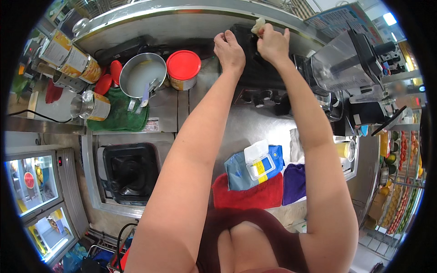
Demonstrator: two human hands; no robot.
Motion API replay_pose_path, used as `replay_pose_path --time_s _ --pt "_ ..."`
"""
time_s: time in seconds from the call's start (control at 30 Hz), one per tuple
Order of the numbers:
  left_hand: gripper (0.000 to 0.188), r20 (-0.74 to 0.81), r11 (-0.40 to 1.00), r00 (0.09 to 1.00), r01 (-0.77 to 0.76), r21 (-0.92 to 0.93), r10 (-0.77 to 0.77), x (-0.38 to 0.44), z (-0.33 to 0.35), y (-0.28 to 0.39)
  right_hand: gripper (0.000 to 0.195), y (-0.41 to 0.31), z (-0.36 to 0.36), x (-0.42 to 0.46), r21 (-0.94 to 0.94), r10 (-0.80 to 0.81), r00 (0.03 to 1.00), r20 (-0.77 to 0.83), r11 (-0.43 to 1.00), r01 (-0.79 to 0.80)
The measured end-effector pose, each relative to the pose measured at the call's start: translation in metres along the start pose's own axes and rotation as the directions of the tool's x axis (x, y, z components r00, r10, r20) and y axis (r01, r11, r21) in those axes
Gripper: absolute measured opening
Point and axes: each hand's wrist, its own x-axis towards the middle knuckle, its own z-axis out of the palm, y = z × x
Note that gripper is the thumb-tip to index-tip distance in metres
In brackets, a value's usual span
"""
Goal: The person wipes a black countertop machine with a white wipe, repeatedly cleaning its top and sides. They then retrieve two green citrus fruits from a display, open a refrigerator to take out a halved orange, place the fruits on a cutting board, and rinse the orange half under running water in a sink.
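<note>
My right hand (273, 44) grips a crumpled pale wipe (258, 26) at the far edge of a black appliance (259, 73) with knobs on its near side. My left hand (230, 51) is raised over the appliance's left part, fingers curled; whether they touch it or hold anything is hidden. Nearer my body, a blue pack of wet wipes (239, 172) lies with its white lid (256, 151) up, on a folded red cloth (247, 198). Beside that is a purple cloth (294, 184).
A metal pot (143, 73) with utensils and a red-lidded can (184, 66) stand left, near a green cloth (119, 114) and several cans. A blender jar (341, 65) stands right. A black plastic container (131, 172) sits lower left. The steel ledge (205, 20) bounds the far side.
</note>
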Motion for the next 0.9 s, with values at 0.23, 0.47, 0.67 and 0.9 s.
replay_pose_path --time_s 0.23,0.47,0.67,0.9 --pt "0.048 -0.05 0.999 0.998 -0.022 0.031 0.023 0.001 0.002 0.0 0.042 -0.035 -0.005 -0.019 -0.09 -0.082 0.989 -0.124 0.993 0.071" --pt "0.055 -0.002 0.998 0.999 0.042 -0.048 -0.043 -0.005 0.005 0.007 0.039 0.022 -0.029 -0.012 0.825 0.036 0.979 0.2 0.533 -0.188" --pt "0.055 -0.013 0.999 1.0 0.018 0.032 -0.018 0.002 -0.001 -0.001 0.025 0.077 -0.104 -0.012 0.785 -0.378 0.696 0.611 0.403 -0.47" --pt "0.058 0.017 1.0 1.0 0.015 0.028 -0.015 -0.002 0.0 0.002 0.019 0.042 -0.09 -0.018 0.107 -0.234 0.781 0.579 0.972 0.211"
